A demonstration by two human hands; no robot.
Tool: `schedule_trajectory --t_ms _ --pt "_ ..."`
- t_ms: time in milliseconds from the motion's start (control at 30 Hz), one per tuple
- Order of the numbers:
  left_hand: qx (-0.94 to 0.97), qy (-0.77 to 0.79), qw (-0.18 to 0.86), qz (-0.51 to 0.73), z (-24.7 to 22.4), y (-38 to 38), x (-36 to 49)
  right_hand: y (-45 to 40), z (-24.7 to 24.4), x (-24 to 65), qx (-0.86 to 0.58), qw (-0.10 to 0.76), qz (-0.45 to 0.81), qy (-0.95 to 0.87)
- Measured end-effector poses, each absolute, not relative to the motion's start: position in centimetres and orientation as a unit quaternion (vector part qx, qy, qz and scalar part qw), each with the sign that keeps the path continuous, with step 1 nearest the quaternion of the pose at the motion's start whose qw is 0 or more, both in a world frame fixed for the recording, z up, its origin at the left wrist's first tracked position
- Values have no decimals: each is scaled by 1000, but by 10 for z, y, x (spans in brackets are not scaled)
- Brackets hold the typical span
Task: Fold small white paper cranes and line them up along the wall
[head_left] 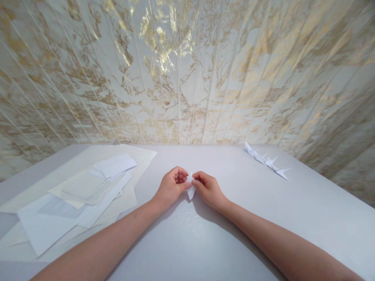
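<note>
A small folded white paper [191, 192] is at the centre of the clock, above or against the desk [187, 246]; contact with it is unclear. The left hand [172, 186] comes in from eight o'clock, fingers curled, thumb and fingertips pinching the paper's near-left side. The right hand [211, 188], from four o'clock, is similarly closed, its thumb and fingertips on the opposite side. Toward two o'clock runs a row of pointed folded papers [260, 158]. Around nine o'clock lies a pile of loose sheets [107, 208], overlapping, some with printed lines. At twelve hangs a white-and-gold patterned backdrop [187, 89].
</note>
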State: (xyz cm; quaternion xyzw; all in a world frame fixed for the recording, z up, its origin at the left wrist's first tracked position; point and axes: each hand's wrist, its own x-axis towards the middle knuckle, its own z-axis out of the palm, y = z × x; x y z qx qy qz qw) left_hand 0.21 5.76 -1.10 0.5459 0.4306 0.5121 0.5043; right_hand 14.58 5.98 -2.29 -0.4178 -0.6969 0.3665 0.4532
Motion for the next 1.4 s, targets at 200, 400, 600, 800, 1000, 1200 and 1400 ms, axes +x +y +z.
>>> schedule_trajectory --t_ms 200,400,600,800,1000,1200,1400 --pt "489 439 555 510 -9 55 3 61 -23 142 -393 457 521 -604" --pt "553 451 526 463 -13 54 4 60 -25 140 -408 474 507 -593" --pt "580 460 500 450 -17 57 4 60 -27 141 -397 457 524 -599" --pt "563 465 496 470 -14 53 7 62 -27 142 -402 478 482 -614" --pt "535 484 554 416 -7 49 7 61 -22 143 -369 507 559 -542" --pt "614 518 414 428 -11 52 4 58 -20 142 -358 484 590 -538" --pt "612 495 422 450 -12 51 6 60 -22 143 -360 519 559 -537"
